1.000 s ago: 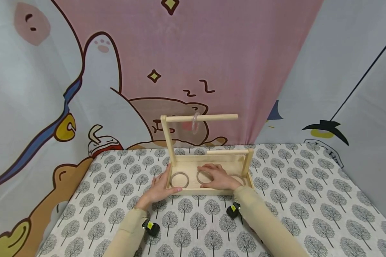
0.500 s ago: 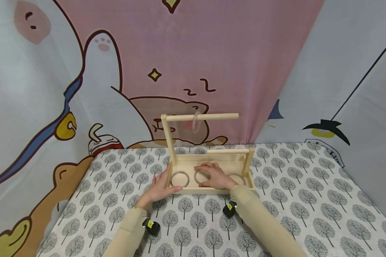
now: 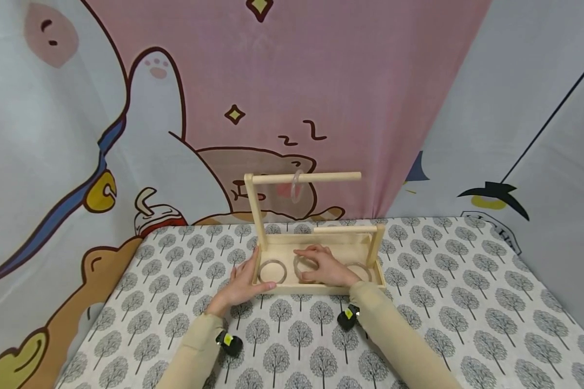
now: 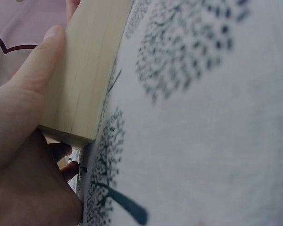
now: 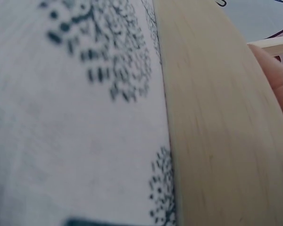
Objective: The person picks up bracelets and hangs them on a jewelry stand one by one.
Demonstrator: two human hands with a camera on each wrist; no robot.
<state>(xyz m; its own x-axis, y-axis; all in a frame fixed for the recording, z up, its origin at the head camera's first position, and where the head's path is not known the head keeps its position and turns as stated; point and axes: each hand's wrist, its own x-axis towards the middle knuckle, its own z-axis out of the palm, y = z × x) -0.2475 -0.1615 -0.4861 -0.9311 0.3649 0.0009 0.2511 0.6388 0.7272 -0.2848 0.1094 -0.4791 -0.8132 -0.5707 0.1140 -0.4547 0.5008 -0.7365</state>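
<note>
A pale wooden bangle stand [image 3: 311, 290] with a tray base stands on the table. My left hand [image 3: 244, 281] holds its front left corner, thumb along the front wall and fingers at the left side. In the left wrist view the thumb of my left hand [image 4: 19, 103] lies against the wooden wall. Inside the tray, my right hand [image 3: 325, 267] pinches the middle translucent bangle [image 3: 297, 267], its far part hidden under the fingers. Another bangle [image 3: 285, 272] lies flat at the tray's left, and a third bangle [image 3: 365, 266] at the right.
A higher wooden bar [image 3: 326, 177] rises on a left post, with a translucent bangle [image 3: 294, 190] hanging on it. A lower bar [image 3: 343, 230] reaches left from a right post. The table has a tree-print cloth [image 3: 175, 302]; a printed curtain [image 3: 370, 81] hangs behind.
My right hand has shifted slightly left with the middle bangle, then its fingers changed position a little. My left hand stays at the tray corner.
</note>
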